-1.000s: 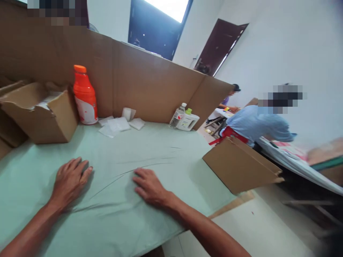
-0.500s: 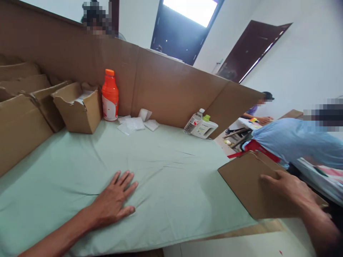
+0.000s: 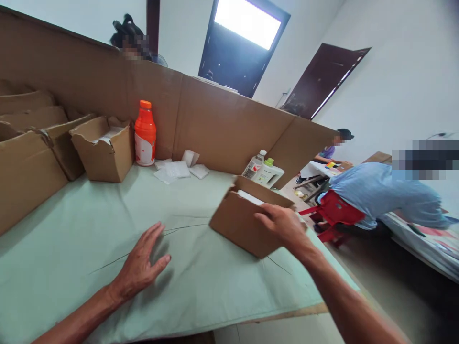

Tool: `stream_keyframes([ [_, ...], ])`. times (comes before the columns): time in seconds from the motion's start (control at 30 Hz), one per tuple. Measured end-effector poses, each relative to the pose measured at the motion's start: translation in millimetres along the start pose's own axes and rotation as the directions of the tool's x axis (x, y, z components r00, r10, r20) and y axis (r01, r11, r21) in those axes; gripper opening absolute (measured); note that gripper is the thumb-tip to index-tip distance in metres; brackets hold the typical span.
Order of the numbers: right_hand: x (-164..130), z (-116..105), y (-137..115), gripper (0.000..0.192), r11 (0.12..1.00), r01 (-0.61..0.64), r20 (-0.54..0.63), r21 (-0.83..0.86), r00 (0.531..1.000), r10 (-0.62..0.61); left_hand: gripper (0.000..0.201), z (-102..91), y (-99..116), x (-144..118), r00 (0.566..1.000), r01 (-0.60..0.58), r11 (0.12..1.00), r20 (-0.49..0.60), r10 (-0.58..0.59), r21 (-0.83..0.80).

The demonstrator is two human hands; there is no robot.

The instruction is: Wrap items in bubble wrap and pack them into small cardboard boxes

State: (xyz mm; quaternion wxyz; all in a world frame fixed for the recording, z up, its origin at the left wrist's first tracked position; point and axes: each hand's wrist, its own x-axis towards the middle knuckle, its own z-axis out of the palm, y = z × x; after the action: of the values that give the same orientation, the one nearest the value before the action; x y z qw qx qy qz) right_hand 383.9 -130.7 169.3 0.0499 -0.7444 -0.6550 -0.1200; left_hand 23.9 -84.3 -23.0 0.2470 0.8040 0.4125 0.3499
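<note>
My right hand (image 3: 282, 223) grips the near side of a small open cardboard box (image 3: 241, 220) that rests on the pale green cloth (image 3: 89, 224) covering the table. Something white shows inside the box. My left hand (image 3: 142, 262) lies on the cloth to the left of the box, fingers spread and holding nothing.
A tall cardboard screen (image 3: 215, 124) walls the table's back. An orange bottle (image 3: 145, 134), white packets (image 3: 172, 170) and open cardboard boxes (image 3: 103, 148) stand at the back left. A clear bottle (image 3: 254, 165) and white jug (image 3: 268, 174) stand further right. A person in blue (image 3: 380, 191) bends at the right.
My right hand has taken hold of the cardboard box at the table's right edge and brought it leftwards onto the cloth. My left hand stayed on the cloth.
</note>
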Motion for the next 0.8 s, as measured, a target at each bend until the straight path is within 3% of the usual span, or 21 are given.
stream_keyframes([
  [0.07, 2.6, -3.1, -51.9, 0.012, 0.975, 0.192, -0.065, 0.112, 0.98, -0.186, 0.067, -5.9, -1.5, 3.6, 0.996, 0.028, 0.999, -0.09, -0.03, -0.031],
  [0.17, 0.0, -12.8, -100.5, 0.014, 0.844, 0.457, -0.32, 0.282, 0.874, -0.366, 0.073, -18.8, -2.2, 5.8, 0.985, 0.092, 0.992, -0.139, -0.104, -0.091],
  [0.23, -1.5, -14.9, -105.5, 0.015, 0.778, 0.515, -0.501, 0.361, 0.81, -0.304, 0.074, -28.4, -3.8, 5.1, 0.976, 0.147, 0.979, -0.139, -0.166, -0.14],
  [0.3, -0.2, -4.7, -92.4, 0.015, 0.753, 0.442, -0.576, 0.487, 0.811, -0.104, 0.074, -35.9, -7.3, 3.4, 0.968, 0.192, 0.964, -0.128, -0.217, -0.183],
  [0.37, 2.4, 19.7, -71.9, 0.021, 0.675, 0.266, -0.476, 0.689, 0.867, 0.144, 0.074, -39.2, -11.8, 1.9, 0.962, 0.23, 0.949, -0.098, -0.255, -0.213],
  [0.43, 2.6, 53.0, -55.8, 0.034, 0.496, 0.031, -0.207, 0.868, 0.93, 0.304, 0.074, -37.7, -15.5, 2.4, 0.959, 0.255, 0.936, -0.06, -0.277, -0.24],
  [0.53, -5.4, 100.9, -54.5, 0.048, 0.234, -0.226, 0.176, 0.946, 0.96, 0.217, 0.07, -30.7, -16.9, 9.6, 0.96, 0.259, 0.922, -0.026, -0.278, -0.289],
  [0.6, -14.4, 122.3, -67.3, 0.049, 0.14, -0.268, 0.254, 0.953, 0.961, 0.114, 0.065, -27.0, -15.8, 17.8, 0.956, 0.272, 0.898, -0.013, -0.294, -0.346],
  [0.67, -23.1, 133.5, -83.5, 0.049, 0.093, -0.265, 0.257, 0.96, 0.963, 0.084, 0.062, -26.5, -15.3, 26.0, 0.941, 0.299, 0.859, -0.021, -0.337, -0.416],
  [0.8, -32.4, 136.3, -109.9, 0.053, 0.094, -0.262, 0.256, 0.961, 0.964, 0.065, 0.067, -37.4, -21.8, 31.8, 0.886, 0.36, 0.783, -0.078, -0.458, -0.507],
])
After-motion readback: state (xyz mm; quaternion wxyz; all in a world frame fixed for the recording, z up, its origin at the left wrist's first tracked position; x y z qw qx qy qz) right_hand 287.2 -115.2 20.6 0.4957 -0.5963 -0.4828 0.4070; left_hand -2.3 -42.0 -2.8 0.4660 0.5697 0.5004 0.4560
